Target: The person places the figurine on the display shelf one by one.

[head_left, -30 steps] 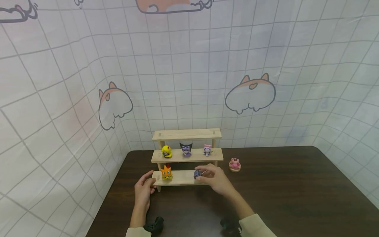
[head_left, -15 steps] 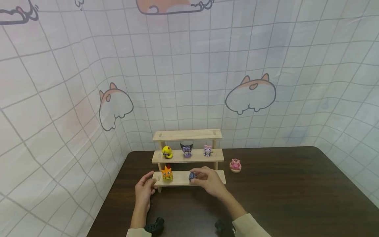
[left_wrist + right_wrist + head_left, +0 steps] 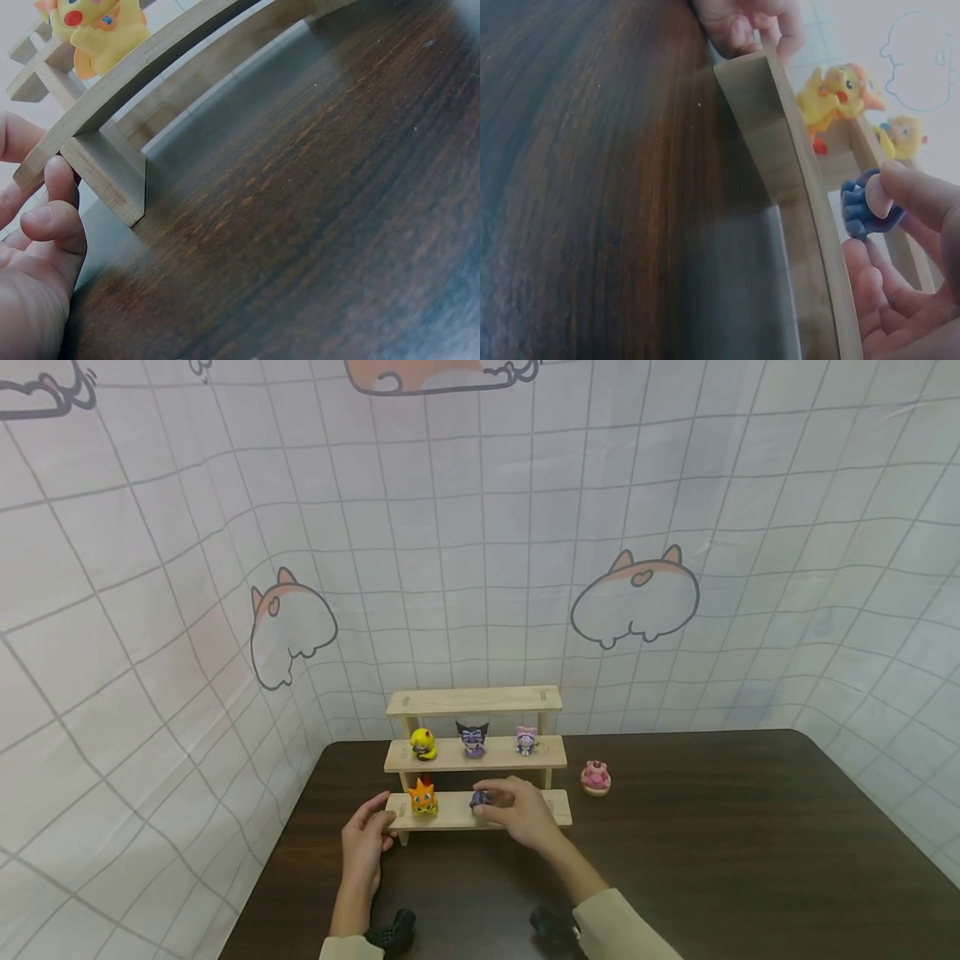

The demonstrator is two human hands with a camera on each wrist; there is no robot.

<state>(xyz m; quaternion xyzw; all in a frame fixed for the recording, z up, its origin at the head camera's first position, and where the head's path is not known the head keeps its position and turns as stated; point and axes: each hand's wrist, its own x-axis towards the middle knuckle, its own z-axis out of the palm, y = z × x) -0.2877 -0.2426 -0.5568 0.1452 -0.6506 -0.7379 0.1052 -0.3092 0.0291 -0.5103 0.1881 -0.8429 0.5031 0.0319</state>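
Observation:
A small dark blue figurine [image 3: 478,799] is pinched between the thumb and fingers of my right hand [image 3: 520,812], over the middle of the lowest step of a wooden tiered shelf [image 3: 452,810]. In the right wrist view the figurine [image 3: 868,206] is tilted, with the thumb across it. My left hand [image 3: 363,835] grips the left end of that lowest step; the left wrist view has its fingers [image 3: 64,180] around the board's end, by the support leg. An orange and yellow figurine [image 3: 423,799] stands on the same step, left of the blue one.
On the middle step stand a yellow figurine [image 3: 423,745], a purple one with black ears [image 3: 472,741] and a pink and lilac one [image 3: 526,741]. A pink figurine [image 3: 596,778] sits on the dark table [image 3: 712,827], right of the shelf. A patterned cloth [image 3: 480,568] hangs behind.
My right hand has moved left along the lowest step with the blue figurine, from near its right part to the middle. The left hand has stayed on the step's left end.

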